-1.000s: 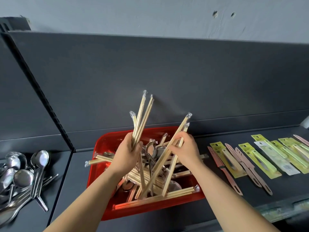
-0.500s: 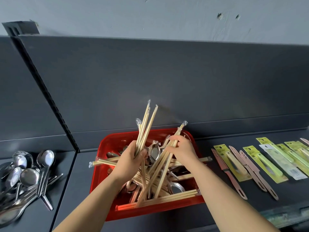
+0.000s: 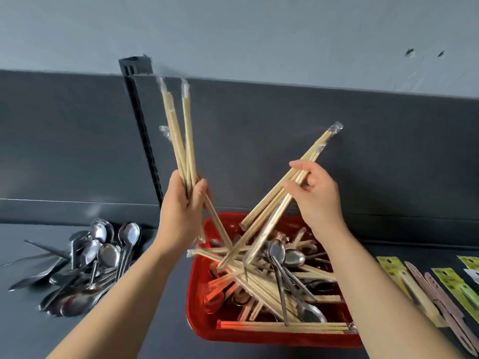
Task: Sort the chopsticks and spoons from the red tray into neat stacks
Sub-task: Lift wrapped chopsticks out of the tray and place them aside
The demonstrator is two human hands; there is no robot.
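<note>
my left hand (image 3: 181,211): clenched round upright wrapped chopsticks (image 3: 181,141)
my right hand (image 3: 317,196): gripping slanted chopstick bundle (image 3: 282,193)
red tray (image 3: 201,304): mixed chopsticks, spoons
spoon pile (image 3: 90,265): left of tray

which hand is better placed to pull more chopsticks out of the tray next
Right, probably. The right hand holds its chopsticks directly above the red tray, their lower ends in the pile. The left hand grips an upright bundle off toward the tray's left edge.
</note>
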